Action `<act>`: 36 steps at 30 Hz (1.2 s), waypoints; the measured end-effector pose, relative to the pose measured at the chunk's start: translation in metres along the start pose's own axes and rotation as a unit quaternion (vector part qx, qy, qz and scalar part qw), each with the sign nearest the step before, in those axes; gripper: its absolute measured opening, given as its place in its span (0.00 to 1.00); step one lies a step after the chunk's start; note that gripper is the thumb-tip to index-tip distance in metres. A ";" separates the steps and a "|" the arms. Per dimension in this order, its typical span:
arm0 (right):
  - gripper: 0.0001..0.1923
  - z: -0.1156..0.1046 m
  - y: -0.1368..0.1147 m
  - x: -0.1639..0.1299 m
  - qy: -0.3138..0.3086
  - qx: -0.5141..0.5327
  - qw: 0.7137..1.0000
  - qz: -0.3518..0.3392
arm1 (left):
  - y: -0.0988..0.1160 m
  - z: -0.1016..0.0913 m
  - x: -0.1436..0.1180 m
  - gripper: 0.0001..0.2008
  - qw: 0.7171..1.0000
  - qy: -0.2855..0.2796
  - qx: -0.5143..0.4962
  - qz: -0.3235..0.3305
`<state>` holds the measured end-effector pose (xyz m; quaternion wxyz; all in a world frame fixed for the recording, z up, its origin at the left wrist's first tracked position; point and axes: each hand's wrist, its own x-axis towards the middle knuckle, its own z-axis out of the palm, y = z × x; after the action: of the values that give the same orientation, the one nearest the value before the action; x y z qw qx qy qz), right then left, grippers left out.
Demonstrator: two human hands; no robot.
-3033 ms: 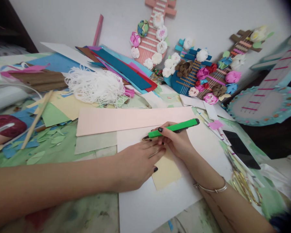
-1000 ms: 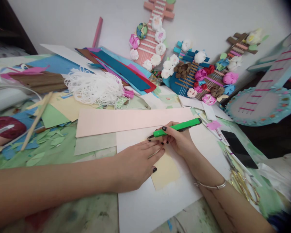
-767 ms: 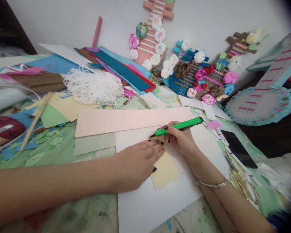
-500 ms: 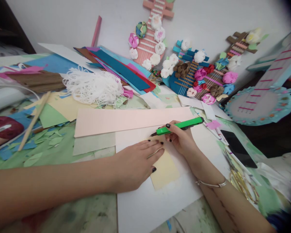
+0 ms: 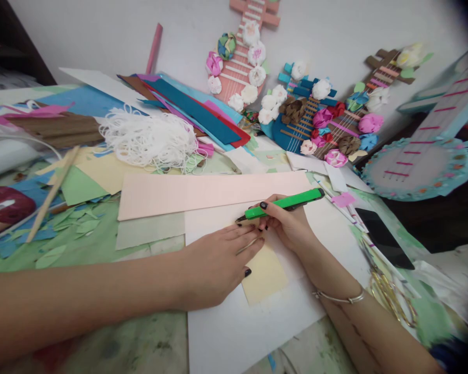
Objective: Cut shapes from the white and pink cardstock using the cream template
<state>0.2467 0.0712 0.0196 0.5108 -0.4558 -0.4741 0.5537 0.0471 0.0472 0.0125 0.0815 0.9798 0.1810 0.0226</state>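
My left hand [image 5: 214,262] lies flat, fingers spread, pressing a pale yellow paper piece [image 5: 265,278] onto a white sheet [image 5: 242,327]. My right hand [image 5: 286,223] grips a green cutter-like tool [image 5: 283,202], its dark tip down at the top edge of the yellow paper, just past my left fingertips. A silver bangle [image 5: 339,297] sits on my right wrist. A long pale pink card strip [image 5: 203,191] lies just beyond both hands.
A white string tangle [image 5: 152,137], coloured paper strips [image 5: 203,109] and scraps crowd the back left. Paper guitars with flowers [image 5: 312,119] lean on the wall; a teal one [image 5: 425,166] lies right. Gold scissors [image 5: 392,296] and a black phone [image 5: 382,236] sit near my right forearm.
The green tool's tip drifted slightly right and back left along the yellow paper's top edge. My left hand stayed pressed on the paper.
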 end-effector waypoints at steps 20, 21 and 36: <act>0.13 0.001 -0.002 0.002 0.062 -0.022 0.998 -0.008 | 0.000 0.000 0.000 0.27 1.000 -0.007 -0.012 -0.003; 0.13 0.001 -0.002 0.002 0.063 -0.025 0.998 -0.009 | 0.000 0.000 0.001 0.27 1.000 -0.006 -0.013 -0.003; 0.13 -0.003 -0.001 0.004 0.074 -0.025 0.997 -0.024 | 0.001 -0.002 0.000 0.27 1.000 -0.013 -0.021 -0.011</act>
<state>0.2497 0.0750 0.0203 0.5456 -0.4969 -0.4597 0.4940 0.0470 0.0465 0.0147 0.1047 0.9761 0.1900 0.0129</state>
